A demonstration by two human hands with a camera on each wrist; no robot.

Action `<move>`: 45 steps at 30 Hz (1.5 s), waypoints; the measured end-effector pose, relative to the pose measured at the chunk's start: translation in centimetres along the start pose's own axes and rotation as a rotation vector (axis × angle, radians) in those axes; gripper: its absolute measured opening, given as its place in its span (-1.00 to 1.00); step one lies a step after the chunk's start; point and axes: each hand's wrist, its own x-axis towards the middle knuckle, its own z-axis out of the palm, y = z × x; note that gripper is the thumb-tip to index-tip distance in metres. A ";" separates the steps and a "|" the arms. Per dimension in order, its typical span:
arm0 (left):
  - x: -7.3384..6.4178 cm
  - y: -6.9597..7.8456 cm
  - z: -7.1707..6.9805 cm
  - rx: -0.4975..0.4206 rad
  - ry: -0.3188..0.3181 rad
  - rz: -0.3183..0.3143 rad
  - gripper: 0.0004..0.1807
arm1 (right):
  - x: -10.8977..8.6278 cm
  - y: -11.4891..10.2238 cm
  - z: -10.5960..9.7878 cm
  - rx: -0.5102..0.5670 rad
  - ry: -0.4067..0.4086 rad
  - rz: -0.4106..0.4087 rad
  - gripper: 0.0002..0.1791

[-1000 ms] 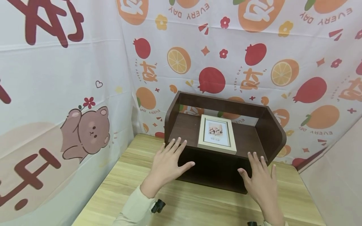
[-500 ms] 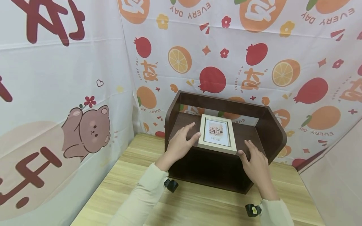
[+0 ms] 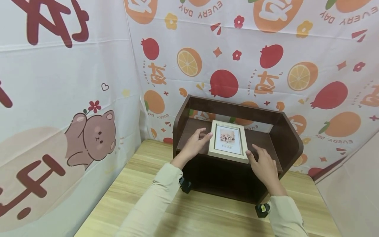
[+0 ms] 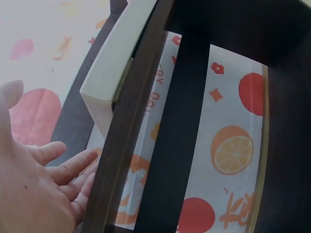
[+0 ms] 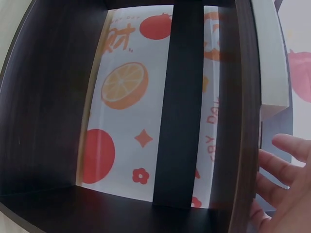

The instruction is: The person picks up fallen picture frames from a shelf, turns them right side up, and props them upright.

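Observation:
A cream picture frame (image 3: pixel 228 141) holding a flower print lies flat on the top board of a dark brown shelf unit (image 3: pixel 193 126). Just left of the picture frame is my left hand (image 3: pixel 193 143), its fingers loosely bent and its thumb close to the frame's edge. In the left wrist view, a gap shows between that hand (image 4: pixel 46 187) and the frame's pale corner (image 4: pixel 97 92). My right hand (image 3: pixel 264 164) is at the frame's right side, thumb nearest its front corner. The right wrist view shows its fingers (image 5: pixel 279 167) beside the board, apart from the frame (image 5: pixel 273 73).
The shelf unit stands on a wood-grain table (image 3: pixel 142 164), against a fruit-patterned cloth (image 3: pixel 251 39). Raised side panels (image 3: pixel 288 141) and a back rail flank the top board. A bear-print cloth (image 3: pixel 97 138) hangs on the left. Both wrists carry small black devices (image 3: pixel 185 185).
Both hands have moved up and inward from the shelf's front to the picture frame's two sides. Their spread fingers have become more bent. The frame stays in place.

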 end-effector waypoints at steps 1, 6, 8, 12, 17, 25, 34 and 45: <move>0.2 -0.1 0.1 0.008 -0.001 -0.003 -0.21 | 0.1 0.0 0.0 -0.005 0.000 0.005 -0.26; 0.8 -0.2 0.3 0.071 -0.015 -0.017 -0.24 | 0.9 0.5 0.3 -0.032 0.010 0.004 -0.23; 0.9 -0.1 0.3 0.106 -0.022 -0.022 -0.25 | 1.1 0.7 0.3 -0.037 0.004 -0.005 -0.22; 1.1 0.0 0.2 0.164 -0.042 -0.029 -0.25 | 1.4 1.0 0.4 -0.043 -0.024 -0.017 -0.20; 1.7 -0.4 -0.1 0.168 -0.085 -0.047 -0.26 | 1.9 1.2 0.4 -0.042 -0.075 -0.015 -0.17; 2.6 -1.0 -0.7 0.187 -0.144 -0.008 -0.33 | 2.9 1.2 0.2 -0.042 -0.185 -0.026 -0.12; 2.9 -1.0 -0.9 0.211 -0.187 0.014 -0.35 | 3.6 1.3 0.0 -0.002 -0.268 -0.005 -0.09; 3.8 -0.9 -0.8 0.156 -0.233 -0.018 -0.31 | 4.3 2.1 -0.3 0.076 -0.311 -0.033 -0.07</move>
